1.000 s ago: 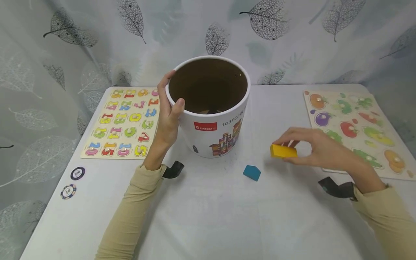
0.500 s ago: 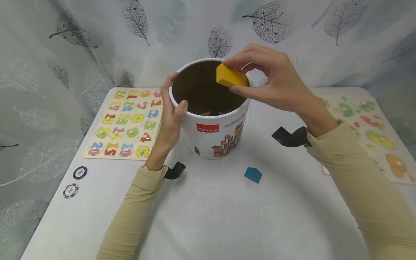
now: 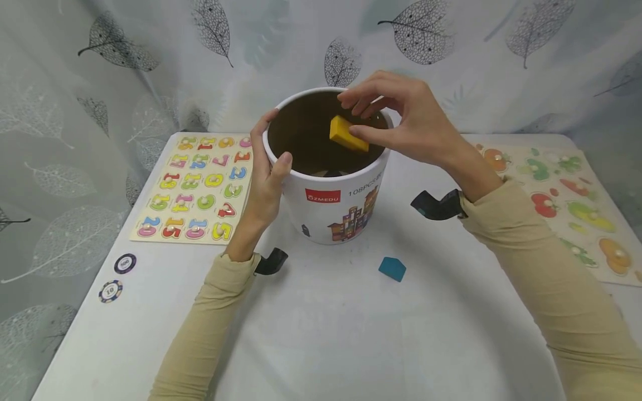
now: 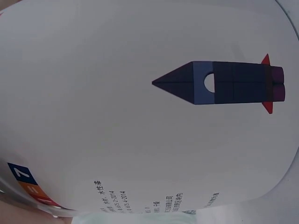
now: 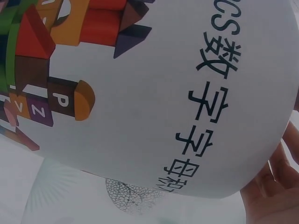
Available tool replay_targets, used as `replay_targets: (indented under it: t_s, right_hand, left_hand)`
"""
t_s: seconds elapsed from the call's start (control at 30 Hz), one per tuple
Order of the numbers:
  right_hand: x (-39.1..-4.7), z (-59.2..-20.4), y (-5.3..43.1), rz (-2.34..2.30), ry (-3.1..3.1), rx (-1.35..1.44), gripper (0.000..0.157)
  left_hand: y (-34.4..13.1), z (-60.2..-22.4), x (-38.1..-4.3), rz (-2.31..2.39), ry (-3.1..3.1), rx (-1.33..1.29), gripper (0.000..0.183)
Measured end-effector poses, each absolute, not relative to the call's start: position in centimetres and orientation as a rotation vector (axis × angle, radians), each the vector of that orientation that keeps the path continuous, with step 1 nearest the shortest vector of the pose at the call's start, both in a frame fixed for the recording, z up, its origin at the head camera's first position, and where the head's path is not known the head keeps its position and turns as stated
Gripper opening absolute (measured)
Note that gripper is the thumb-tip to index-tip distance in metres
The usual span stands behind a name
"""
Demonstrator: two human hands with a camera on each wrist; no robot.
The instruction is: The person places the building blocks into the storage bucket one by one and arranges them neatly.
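Observation:
A white bucket (image 3: 293, 206) with a red label and printed block pictures stands at the middle of the table. My left hand (image 3: 264, 192) grips its left rim, thumb outside on the near edge. Over the bucket's mouth, my right hand (image 3: 413, 122) has its fingers and thumb spread apart. Just below them, within the opening, is a yellow rectangular block (image 3: 341, 132), partly overlapped by the thumb. A teal house-shaped block (image 3: 393, 269) lies on the table before the bucket. Both wrist views are mostly bucket wall (image 4: 117, 116); right fingers (image 5: 280, 172) show at one edge.
A wooden number puzzle board (image 3: 165, 207) lies at the left, with two poker chips (image 3: 125, 263) near it. At the right, a vegetable puzzle board (image 3: 562, 184) is partly behind the right arm. A leaf-patterned curtain (image 3: 301, 44) hangs behind the table.
My right hand has carried the yellow block from the table's right side up over the bucket, then let it go; the block now sits lower in the opening. My left hand stays on the rim.

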State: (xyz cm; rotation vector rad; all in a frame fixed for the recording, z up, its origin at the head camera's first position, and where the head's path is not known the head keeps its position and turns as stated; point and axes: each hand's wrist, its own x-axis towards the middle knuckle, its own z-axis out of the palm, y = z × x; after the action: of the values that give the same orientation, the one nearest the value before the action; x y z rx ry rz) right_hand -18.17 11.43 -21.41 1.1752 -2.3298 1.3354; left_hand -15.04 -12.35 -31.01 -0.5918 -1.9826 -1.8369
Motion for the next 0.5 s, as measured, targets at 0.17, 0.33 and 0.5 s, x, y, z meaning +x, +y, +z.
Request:
replay_targets:
  t_s: [0.17, 0.33, 0.5]
  right_hand:
    - [-17.7, -21.3, 11.8, 1.359, -2.302, 1.21, 0.038]
    - [-15.6, -20.9, 13.3, 1.302, -2.235, 1.281, 0.042]
    - [-12.8, -22.3, 15.5, 1.263, -2.219, 1.407, 0.051]
  left_hand:
    - [-12.3, -30.9, -15.0, -1.839, -1.974, -0.591, 0.101]
    - [-12.3, -30.9, -15.0, -1.832, -1.97, -0.595, 0.104]
    - [-12.2, -31.0, -15.1, -1.837, -1.963, -0.598, 0.105]
